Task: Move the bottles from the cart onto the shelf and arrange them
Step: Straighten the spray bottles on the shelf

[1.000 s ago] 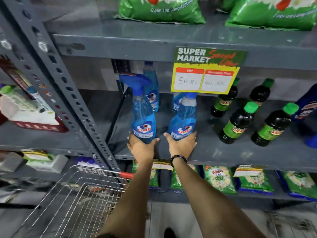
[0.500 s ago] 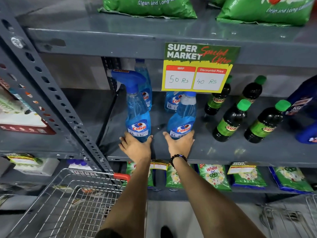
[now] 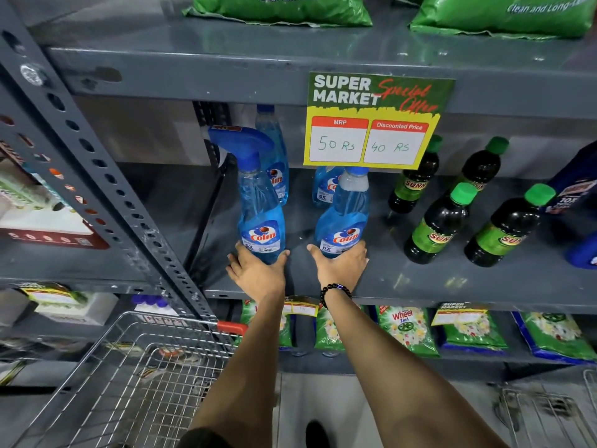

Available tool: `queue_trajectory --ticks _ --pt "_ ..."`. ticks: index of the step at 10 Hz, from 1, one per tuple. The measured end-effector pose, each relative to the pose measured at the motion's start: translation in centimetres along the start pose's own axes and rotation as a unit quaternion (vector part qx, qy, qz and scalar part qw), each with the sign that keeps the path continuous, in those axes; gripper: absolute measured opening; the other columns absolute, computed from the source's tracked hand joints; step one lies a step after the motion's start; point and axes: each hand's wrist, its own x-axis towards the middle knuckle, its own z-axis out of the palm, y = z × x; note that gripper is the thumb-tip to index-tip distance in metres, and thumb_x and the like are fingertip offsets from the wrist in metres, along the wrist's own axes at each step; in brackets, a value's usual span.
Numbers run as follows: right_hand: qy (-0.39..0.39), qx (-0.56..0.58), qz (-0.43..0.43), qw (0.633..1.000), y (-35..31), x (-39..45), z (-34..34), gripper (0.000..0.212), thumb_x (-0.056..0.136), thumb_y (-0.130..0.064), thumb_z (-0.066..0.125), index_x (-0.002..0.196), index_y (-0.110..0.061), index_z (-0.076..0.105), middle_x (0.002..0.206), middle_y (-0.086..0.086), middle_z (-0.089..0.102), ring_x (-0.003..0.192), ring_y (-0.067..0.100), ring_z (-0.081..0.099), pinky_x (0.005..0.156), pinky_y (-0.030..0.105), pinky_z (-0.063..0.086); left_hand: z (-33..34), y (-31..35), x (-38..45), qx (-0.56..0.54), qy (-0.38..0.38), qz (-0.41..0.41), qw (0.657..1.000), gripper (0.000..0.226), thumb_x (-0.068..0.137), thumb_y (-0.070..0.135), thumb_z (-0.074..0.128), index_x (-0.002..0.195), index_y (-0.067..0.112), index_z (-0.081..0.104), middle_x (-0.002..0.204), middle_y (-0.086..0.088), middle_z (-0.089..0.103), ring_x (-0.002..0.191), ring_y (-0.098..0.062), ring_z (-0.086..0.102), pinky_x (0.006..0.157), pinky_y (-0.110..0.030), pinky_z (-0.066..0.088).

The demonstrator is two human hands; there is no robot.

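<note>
Two blue Colin cleaner bottles stand near the front of the grey middle shelf (image 3: 420,286). My left hand (image 3: 258,273) cups the base of the spray-trigger bottle (image 3: 260,215). My right hand (image 3: 340,270), with a bead bracelet on the wrist, cups the base of the blue-capped bottle (image 3: 344,218). Two more Colin bottles stand behind them: one at the back left (image 3: 274,156), the other (image 3: 324,189) partly hidden by the price sign. The wire cart (image 3: 129,383) sits at the lower left, beside my left arm.
A Super Market price sign (image 3: 374,121) hangs from the shelf above. Several dark green-capped Sunn bottles (image 3: 441,224) stand to the right on the same shelf. Green detergent packs (image 3: 407,329) lie on the shelf below. A slotted steel upright (image 3: 106,185) runs along the left.
Both hands stay on the bases of the two front bottles, which have slid slightly deeper onto the shelf. The view has shifted a little, so everything sits lower and more to the left.
</note>
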Motion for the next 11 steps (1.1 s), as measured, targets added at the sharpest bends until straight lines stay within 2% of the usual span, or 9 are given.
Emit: queue_trajectory --ticks 5,8,10,11 --pt "-0.010 -0.025 0.003 1.000 0.0 -0.2 0.0 0.107 0.051 -0.050 0.081 0.133 -0.004 0.031 0.137 0.016 0.047 0.132 0.030 0.038 0.118 0.040 0.022 0.2 -0.2 0.0 0.010 -0.001 -0.001 1.000 0.107 0.058 0.054 0.076 0.139 0.007 0.026 0.145 -0.024 0.036 0.140 -0.034 0.022 0.117 -0.043 0.010" --pt "-0.010 -0.030 -0.001 0.999 0.1 -0.2 0.1 0.108 0.051 -0.047 0.081 0.136 -0.004 0.029 0.139 0.017 0.045 0.134 0.031 0.036 0.118 0.040 0.019 0.1 -0.2 0.0 0.022 0.002 0.013 1.000 0.107 0.056 0.054 0.077 0.138 0.005 0.029 0.142 -0.024 0.041 0.137 -0.036 0.027 0.117 -0.046 0.013" --pt "-0.044 -0.035 0.005 0.998 0.1 -0.2 -0.2 0.126 0.053 -0.052 0.081 0.145 -0.003 0.011 0.151 0.016 0.031 0.141 0.028 0.025 0.119 0.037 0.013 -0.4 0.1 -0.2 0.029 -0.016 0.004 0.999 0.112 0.056 0.055 0.076 0.142 0.006 0.022 0.144 -0.022 0.039 0.139 -0.034 0.024 0.117 -0.045 0.012" --pt "-0.065 -0.040 0.002 0.997 0.4 -0.3 -0.6 0.132 0.053 -0.048 0.083 0.145 0.001 0.003 0.153 0.018 0.024 0.143 0.029 0.021 0.120 0.036 0.010 -0.8 0.1 -0.1 0.034 -0.036 0.005 0.999 0.117 0.058 0.051 0.078 0.144 0.004 0.015 0.147 -0.023 0.035 0.140 -0.033 0.022 0.118 -0.043 0.010"
